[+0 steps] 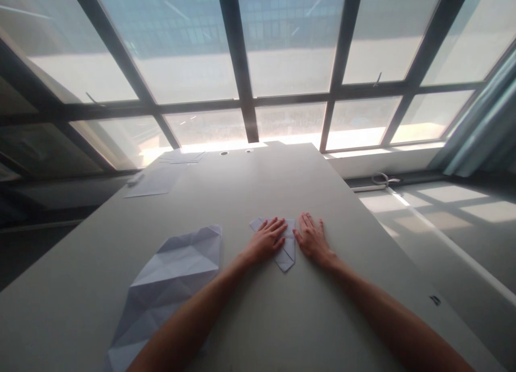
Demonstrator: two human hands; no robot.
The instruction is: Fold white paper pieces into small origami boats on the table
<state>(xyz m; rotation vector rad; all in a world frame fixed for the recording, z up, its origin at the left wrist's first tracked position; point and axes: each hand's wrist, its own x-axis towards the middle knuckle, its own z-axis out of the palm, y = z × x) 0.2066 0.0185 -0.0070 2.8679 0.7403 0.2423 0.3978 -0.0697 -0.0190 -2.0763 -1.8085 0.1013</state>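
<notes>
A small folded white paper piece (pixel 287 252) lies on the grey table (pixel 250 189) in front of me, pointed toward me. My left hand (pixel 265 241) lies flat on its left part, fingers spread and pointing right. Flat beside it, my right hand (pixel 312 237) touches the paper's right edge with the thumb side. Neither hand grips anything; both press down with fingers apart.
A large creased white sheet (pixel 169 283) lies to the left of my left arm. Flat paper sheets (pixel 155 181) rest at the table's far left corner. A large window with dark frames (pixel 242 65) rises behind the table. A cable (pixel 379 181) lies on the ledge at right.
</notes>
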